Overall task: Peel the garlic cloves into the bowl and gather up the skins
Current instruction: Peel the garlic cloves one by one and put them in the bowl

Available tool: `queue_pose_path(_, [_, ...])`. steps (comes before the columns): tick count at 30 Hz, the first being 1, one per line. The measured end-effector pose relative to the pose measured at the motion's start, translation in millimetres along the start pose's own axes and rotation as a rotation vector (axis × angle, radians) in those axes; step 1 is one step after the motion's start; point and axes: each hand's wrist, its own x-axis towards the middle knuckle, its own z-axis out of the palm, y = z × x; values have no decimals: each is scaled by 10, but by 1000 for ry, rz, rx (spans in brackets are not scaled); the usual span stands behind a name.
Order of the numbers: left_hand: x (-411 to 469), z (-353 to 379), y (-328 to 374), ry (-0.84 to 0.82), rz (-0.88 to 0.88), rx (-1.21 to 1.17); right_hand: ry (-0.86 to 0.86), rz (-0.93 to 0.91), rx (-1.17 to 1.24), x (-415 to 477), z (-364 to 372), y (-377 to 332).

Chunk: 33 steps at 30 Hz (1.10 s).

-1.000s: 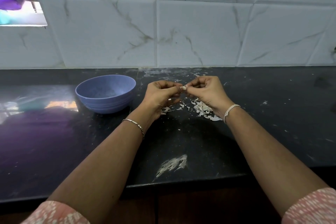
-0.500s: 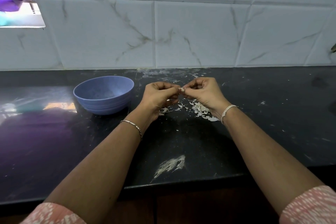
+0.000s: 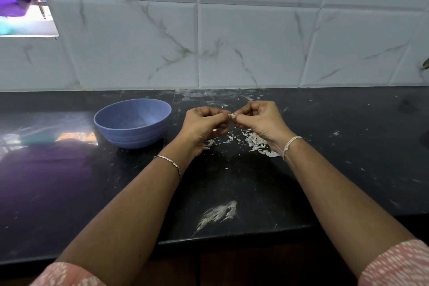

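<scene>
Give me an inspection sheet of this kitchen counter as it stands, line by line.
Surface: black countertop, speckled with white bits.
Job's things: blue bowl left of the hands; garlic clove between the fingertips; loose skins under the hands.
Clutter: white smear near the front edge.
Hands: left hand and right hand both pinch the clove.
Cables: nothing seen.
Surroundings: marble-look tiled wall; window opening upper left.
</scene>
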Motion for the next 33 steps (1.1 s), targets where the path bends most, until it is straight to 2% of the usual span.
queue_pose_path(8, [-9,16,7,9,-13,-16,79,-87,-159,36,33,38])
queue_pose_path(17, [22,-16,2,9,8,-58,-27,107,182,-6,-2,-24])
queue_pose_path(22, [26,-1,-32,3,68,8,-4,2,-2,-12,38,-2])
queue_pose_path(28, [27,-4,-36,-13,90,22,46,-30,-146,41,63,69])
queue_pose_path(33, [25,-33,-30,-21,56,-7,26,-17,-103,32,70,72])
